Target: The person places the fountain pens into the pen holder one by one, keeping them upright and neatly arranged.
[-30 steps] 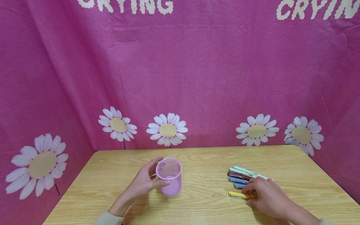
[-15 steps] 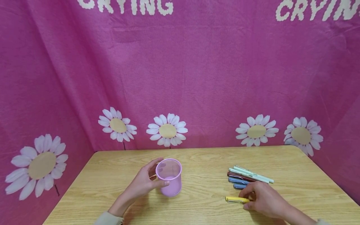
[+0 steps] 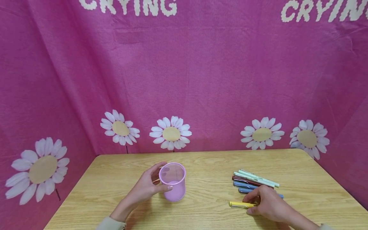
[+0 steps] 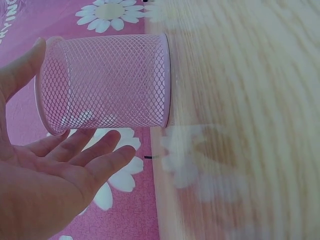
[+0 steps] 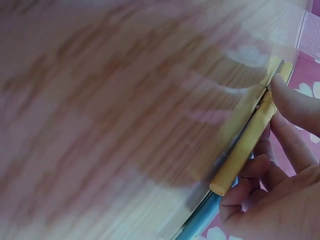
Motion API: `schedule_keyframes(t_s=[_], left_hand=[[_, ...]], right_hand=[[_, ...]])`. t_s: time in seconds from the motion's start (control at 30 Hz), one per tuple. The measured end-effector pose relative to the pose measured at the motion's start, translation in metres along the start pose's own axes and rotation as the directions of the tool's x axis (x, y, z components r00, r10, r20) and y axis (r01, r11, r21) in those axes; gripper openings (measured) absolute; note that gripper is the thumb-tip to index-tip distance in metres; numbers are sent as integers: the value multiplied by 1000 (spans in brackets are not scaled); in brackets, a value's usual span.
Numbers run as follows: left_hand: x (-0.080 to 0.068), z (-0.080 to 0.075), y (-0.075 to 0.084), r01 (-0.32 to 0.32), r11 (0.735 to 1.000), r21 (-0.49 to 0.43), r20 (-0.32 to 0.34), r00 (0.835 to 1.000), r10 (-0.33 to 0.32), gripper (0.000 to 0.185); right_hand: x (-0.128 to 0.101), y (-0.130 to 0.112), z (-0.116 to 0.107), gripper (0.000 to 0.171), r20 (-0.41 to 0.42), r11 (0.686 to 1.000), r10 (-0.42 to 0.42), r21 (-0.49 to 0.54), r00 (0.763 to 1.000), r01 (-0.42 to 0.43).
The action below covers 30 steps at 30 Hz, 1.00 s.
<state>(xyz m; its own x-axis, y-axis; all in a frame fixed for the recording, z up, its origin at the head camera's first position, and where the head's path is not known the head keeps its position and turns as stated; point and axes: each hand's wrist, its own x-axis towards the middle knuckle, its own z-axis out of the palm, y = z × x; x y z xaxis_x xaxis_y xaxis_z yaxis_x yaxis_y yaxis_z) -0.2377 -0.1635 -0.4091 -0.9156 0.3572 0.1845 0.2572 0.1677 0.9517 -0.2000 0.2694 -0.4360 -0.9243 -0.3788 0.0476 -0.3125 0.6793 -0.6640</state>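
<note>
wood table (image 3: 207,163), pink daisy cloth (image 3: 201,80)

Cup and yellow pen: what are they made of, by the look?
Cup: probably thin wire mesh, coated matte pink; the diamond lattice shows the backdrop through it, and solid bands rim both ends. Yellow pen: likely plastic, smooth and opaque with a soft sheen. The blur leaves its clip material open.
</note>
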Motion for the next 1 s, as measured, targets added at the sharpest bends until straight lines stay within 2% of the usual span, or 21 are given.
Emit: schedule_keyframes(t_s=[0.3, 1.0], left_hand=[[-1, 0, 0, -4, 1000, -2, -2, 1000, 4, 87], [0, -1, -2, 6, 999, -41, 26, 1000, -5, 91]], right_hand=[[2, -3, 0, 23, 51, 993, -22, 118, 998, 16], [7, -7, 4, 22, 66, 998, -49, 38, 997, 46]])
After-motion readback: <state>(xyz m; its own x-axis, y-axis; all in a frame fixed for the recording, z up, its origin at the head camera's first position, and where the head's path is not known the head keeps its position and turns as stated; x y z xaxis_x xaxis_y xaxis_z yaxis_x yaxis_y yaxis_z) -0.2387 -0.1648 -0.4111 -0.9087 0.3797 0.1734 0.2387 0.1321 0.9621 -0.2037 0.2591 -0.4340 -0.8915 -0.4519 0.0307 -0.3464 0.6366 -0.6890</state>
